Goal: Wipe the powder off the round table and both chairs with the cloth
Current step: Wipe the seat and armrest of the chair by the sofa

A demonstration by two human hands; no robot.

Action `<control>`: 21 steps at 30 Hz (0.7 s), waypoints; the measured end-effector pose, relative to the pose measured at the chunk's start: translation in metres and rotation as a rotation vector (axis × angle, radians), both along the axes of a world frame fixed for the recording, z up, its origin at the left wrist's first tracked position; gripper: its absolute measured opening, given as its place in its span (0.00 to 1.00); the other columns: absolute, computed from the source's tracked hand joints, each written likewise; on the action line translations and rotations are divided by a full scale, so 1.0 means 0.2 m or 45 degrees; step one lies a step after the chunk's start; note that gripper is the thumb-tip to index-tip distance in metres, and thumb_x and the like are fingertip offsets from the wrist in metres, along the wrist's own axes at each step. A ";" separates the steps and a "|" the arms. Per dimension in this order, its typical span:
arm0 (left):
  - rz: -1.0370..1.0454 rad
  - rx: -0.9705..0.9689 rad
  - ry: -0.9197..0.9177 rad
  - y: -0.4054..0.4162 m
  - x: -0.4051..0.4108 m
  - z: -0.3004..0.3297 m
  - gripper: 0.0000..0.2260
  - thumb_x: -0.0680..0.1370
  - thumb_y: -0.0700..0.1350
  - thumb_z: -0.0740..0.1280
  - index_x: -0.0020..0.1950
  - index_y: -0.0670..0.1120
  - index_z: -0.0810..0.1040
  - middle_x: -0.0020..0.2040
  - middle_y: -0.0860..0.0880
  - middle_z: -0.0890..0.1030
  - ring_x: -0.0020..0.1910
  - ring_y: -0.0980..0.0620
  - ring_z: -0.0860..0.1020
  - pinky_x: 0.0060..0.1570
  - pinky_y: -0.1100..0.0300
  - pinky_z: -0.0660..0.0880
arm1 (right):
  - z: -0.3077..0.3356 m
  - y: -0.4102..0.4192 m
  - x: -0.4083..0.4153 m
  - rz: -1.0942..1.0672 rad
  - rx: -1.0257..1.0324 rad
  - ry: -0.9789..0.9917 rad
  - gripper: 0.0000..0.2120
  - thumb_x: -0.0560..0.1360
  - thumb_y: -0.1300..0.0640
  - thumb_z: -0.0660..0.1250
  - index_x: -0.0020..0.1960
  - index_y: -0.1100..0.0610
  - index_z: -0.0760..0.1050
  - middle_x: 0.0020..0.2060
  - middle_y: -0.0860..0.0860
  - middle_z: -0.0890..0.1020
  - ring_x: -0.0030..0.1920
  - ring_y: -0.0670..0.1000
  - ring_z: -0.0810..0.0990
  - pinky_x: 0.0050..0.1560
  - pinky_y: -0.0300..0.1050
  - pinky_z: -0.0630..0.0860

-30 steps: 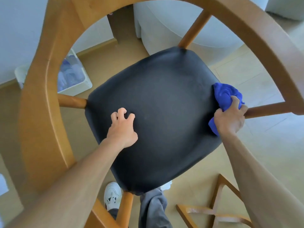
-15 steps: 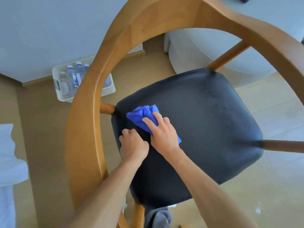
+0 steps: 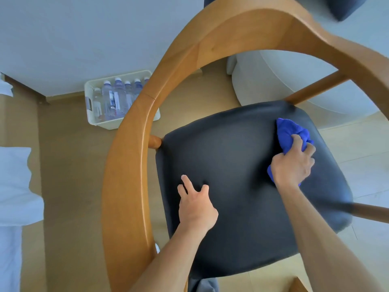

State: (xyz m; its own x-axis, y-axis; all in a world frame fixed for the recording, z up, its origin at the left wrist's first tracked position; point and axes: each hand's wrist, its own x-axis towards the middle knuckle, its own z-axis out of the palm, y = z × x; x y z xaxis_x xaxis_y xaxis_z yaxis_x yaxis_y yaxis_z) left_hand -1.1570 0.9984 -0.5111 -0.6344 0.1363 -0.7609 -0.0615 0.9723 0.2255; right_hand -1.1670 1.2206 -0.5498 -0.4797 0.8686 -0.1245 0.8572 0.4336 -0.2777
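A wooden chair with a curved backrest (image 3: 130,169) and a dark padded seat (image 3: 235,157) fills the view from above. My right hand (image 3: 292,165) grips a bunched blue cloth (image 3: 288,131) and presses it onto the seat's far right part. My left hand (image 3: 195,205) rests on the near left part of the seat, fingers spread, holding nothing. No powder shows on the seat. The round table is out of view.
A white bin of several water bottles (image 3: 113,100) stands on the wooden floor by the wall, behind the backrest. A pale upholstered piece (image 3: 284,81) sits beyond the chair. White bedding (image 3: 14,186) lies at the left edge.
My right hand swept the cloth from the seat's left side across to the far right. My left hand opened its fingers and stayed on the near left of the seat.
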 end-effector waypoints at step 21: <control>-0.175 -0.144 -0.103 -0.01 0.15 0.02 0.36 0.77 0.42 0.61 0.78 0.52 0.42 0.75 0.42 0.31 0.75 0.37 0.37 0.70 0.43 0.60 | -0.03 -0.22 -0.10 1.423 0.047 0.154 0.29 0.63 0.70 0.70 0.61 0.50 0.73 0.56 0.57 0.77 0.38 0.60 0.72 0.33 0.53 0.76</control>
State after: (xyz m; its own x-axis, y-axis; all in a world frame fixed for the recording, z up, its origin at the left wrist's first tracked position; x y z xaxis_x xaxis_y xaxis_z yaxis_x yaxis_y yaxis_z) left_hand -1.1278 0.9958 -0.5065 -0.5521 0.1281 -0.8239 0.0603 0.9917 0.1138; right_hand -1.1864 1.1766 -0.5559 -0.9985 -0.0542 -0.0074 -0.0495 0.9515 -0.3038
